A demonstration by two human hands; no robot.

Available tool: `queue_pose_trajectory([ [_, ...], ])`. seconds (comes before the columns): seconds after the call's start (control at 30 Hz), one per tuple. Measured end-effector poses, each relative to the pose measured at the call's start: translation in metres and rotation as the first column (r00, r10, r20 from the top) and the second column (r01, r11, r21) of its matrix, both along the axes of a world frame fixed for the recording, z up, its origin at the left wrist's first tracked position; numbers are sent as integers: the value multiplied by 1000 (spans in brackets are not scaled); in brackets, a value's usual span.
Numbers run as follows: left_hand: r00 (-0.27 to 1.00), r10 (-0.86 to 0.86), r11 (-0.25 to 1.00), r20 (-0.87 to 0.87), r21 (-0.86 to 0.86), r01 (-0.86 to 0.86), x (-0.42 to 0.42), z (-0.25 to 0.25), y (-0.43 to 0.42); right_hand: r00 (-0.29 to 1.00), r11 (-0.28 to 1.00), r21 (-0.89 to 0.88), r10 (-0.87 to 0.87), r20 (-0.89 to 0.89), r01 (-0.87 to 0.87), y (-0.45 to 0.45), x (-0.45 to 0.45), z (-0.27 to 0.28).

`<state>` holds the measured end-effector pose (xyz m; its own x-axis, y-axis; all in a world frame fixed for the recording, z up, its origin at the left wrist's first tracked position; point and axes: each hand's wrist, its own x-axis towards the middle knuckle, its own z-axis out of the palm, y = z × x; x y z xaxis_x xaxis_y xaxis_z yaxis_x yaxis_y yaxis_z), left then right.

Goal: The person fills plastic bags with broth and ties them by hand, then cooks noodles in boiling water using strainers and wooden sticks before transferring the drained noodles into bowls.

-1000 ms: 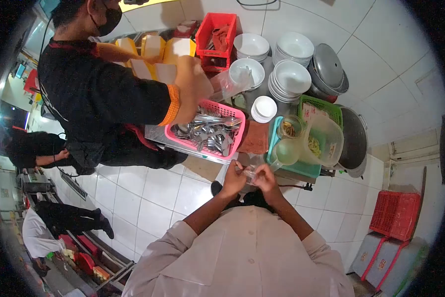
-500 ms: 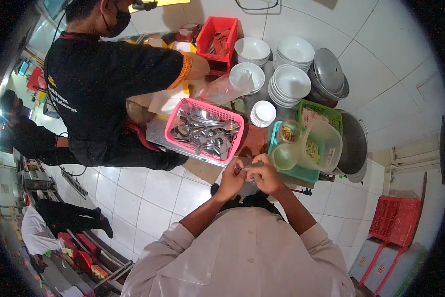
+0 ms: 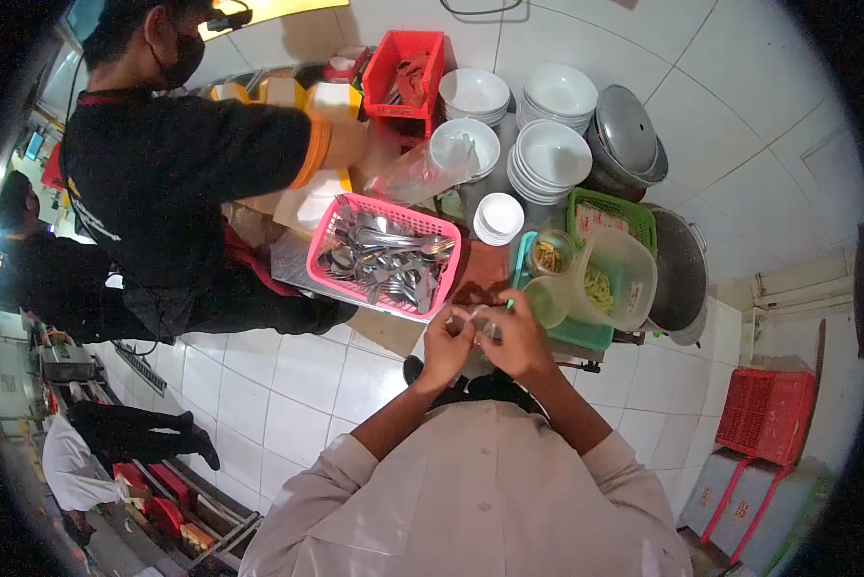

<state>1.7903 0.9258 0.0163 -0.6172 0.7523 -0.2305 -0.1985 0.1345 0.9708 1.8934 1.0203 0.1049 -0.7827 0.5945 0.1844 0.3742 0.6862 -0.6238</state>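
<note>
In front of my chest, my left hand [image 3: 448,348] and my right hand [image 3: 516,338] are close together, each with fingers pinched. Between them is a small, thin piece of see-through plastic [image 3: 478,363] that looks like a little bag; its full shape is hard to make out. Just beyond my left hand stands a pink basket [image 3: 448,279] full of metal spoons and forks [image 3: 388,255]. A pale green translucent cup [image 3: 545,303] is nearest to my right hand. Beside it are a small tub of yellowish pieces [image 3: 549,256] and a larger clear container [image 3: 634,279] with light green slices.
White bowls [image 3: 554,154] stand in stacks at the back, with small white bowls [image 3: 498,217] before them. Metal pots [image 3: 677,269] are at the right, a red bin [image 3: 403,82] at the back. A co-worker [image 3: 182,163] in black reaches over the table at the left.
My hands have shifted slightly, with the fingers of my right hand raised a little and the plastic still between them. The co-worker's arm has moved left. The whole view has shifted slightly.
</note>
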Motion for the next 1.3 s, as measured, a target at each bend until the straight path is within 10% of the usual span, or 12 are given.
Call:
queue_pose_trajectory([
  [0.2,990,108,993,-91,-33,-112,2,5,25,877,871,-208,-472,-95,446,-10,59,-38],
  [0.23,990,104,994,-91,-31,-107,2,-1,31,817,676,-554,-577,13,486,-12,63,-50],
  [0.27,989,149,988,-8,40,-149,5,-5,38,762,366,-805,-629,155,466,-11,65,-59],
  [0.47,968,173,984,182,1,-176,0,-10,52,777,60,-996,-629,16,69,-1,50,-88],
  [0.87,980,80,997,-184,33,-75,1,-23,51,829,522,-796,-558,-47,306,-4,93,-77],
  [1.13,949,-90,995,-302,-64,74,0,-9,54,822,360,-916,-566,-62,179,27,200,75],
  [1.23,922,-152,984,-357,-141,107,4,3,59,738,486,-868,-622,-264,99,47,251,98],
  [1.3,949,-108,986,-298,-152,64,10,3,64,531,332,-886,-839,-120,324,64,270,100],
])
